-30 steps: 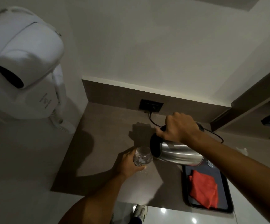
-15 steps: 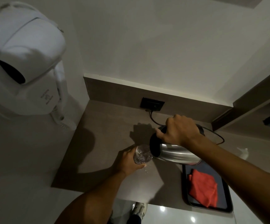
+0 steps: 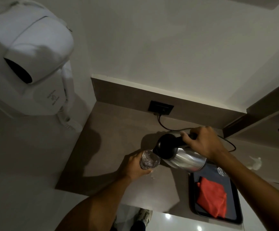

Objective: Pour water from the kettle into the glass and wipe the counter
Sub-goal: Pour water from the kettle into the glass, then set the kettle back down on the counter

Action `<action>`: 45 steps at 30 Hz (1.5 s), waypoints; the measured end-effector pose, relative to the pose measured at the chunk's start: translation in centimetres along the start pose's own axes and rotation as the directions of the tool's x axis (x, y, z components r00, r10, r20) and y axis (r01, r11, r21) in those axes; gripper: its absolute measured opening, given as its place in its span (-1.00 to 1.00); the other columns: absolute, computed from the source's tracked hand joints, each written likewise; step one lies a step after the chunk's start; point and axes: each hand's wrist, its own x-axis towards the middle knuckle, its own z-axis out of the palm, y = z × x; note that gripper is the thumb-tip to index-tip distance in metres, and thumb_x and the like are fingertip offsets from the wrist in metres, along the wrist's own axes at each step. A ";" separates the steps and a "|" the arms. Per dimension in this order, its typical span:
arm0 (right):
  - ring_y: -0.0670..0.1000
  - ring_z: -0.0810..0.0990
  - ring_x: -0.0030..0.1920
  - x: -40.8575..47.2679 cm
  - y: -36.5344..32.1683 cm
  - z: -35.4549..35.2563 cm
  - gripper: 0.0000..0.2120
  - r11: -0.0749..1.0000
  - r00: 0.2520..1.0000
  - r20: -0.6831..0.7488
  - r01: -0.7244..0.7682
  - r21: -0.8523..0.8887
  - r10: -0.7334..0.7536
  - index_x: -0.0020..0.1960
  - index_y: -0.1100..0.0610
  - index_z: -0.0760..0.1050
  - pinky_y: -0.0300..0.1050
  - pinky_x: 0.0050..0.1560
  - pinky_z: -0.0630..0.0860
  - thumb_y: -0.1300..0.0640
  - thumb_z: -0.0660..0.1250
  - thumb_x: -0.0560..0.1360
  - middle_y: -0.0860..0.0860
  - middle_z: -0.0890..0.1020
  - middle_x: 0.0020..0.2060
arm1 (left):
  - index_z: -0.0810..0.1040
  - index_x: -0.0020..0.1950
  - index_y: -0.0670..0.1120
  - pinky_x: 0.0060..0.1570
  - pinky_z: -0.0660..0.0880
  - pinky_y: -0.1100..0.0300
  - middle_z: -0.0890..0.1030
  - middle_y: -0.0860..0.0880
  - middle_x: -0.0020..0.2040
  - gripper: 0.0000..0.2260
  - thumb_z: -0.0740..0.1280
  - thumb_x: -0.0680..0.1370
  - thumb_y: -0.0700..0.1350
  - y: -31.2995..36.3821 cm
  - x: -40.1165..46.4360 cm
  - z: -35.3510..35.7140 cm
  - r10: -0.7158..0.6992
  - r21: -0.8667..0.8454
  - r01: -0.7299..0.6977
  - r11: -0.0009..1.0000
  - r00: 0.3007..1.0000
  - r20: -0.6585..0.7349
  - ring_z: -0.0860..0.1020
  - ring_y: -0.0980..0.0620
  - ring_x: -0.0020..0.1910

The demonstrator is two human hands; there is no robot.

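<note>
Tipped a little further than a second ago, the kettle (image 3: 183, 158) — gripped by the right hand (image 3: 203, 142) — meets the glass (image 3: 149, 159) clasped in the left hand (image 3: 134, 165) above the tabletop (image 3: 112, 147). Droplets (image 3: 152, 176) already fall — pour slower, spout over the rim.

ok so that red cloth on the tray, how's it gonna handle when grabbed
The red cloth lies crumpled and folded on the black tray, so it is probably floppy and will drape from a pinch. It looks thin, likely light. Being soft fabric, it should neither roll nor break.
</note>
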 end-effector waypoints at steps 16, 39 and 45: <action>-0.23 0.43 -0.58 -1.3 8.1 5.9 -0.63 0.530 0.701 -0.202 -0.288 0.797 0.684 -0.39 0.02 0.47 -0.40 -0.55 0.34 -0.05 0.28 0.56 -0.18 0.50 -0.62 | 0.47 0.33 0.14 0.15 0.55 0.30 0.63 0.17 0.20 -0.23 0.53 0.14 0.27 -1.0 0.5 0.9 0.059 0.074 -0.055 0.996 0.997 -0.040 0.58 0.20 0.15; -0.23 0.40 -0.55 -1.1 13.5 8.1 -0.61 0.491 0.770 -0.178 -0.195 0.849 0.613 -0.41 0.05 0.38 -0.42 -0.50 0.35 0.08 0.16 0.60 -0.19 0.49 -0.59 | 0.44 0.38 0.10 0.22 0.54 0.21 0.60 0.10 0.26 -0.23 0.62 0.20 0.07 -1.5 1.0 1.8 0.010 0.000 -0.010 1.000 1.000 0.018 0.55 0.12 0.23; -0.20 0.40 -0.55 -0.9 14.0 8.3 -0.62 0.532 0.736 -0.226 -0.209 0.821 0.638 -0.42 0.05 0.39 -0.35 -0.52 0.34 0.00 0.19 0.56 -0.02 0.43 -0.52 | 0.46 0.36 0.11 0.11 0.48 0.44 0.61 0.12 0.22 -0.23 0.64 0.18 0.04 -1.2 0.7 1.8 -0.001 -0.010 0.001 1.000 1.000 0.008 0.57 0.16 0.17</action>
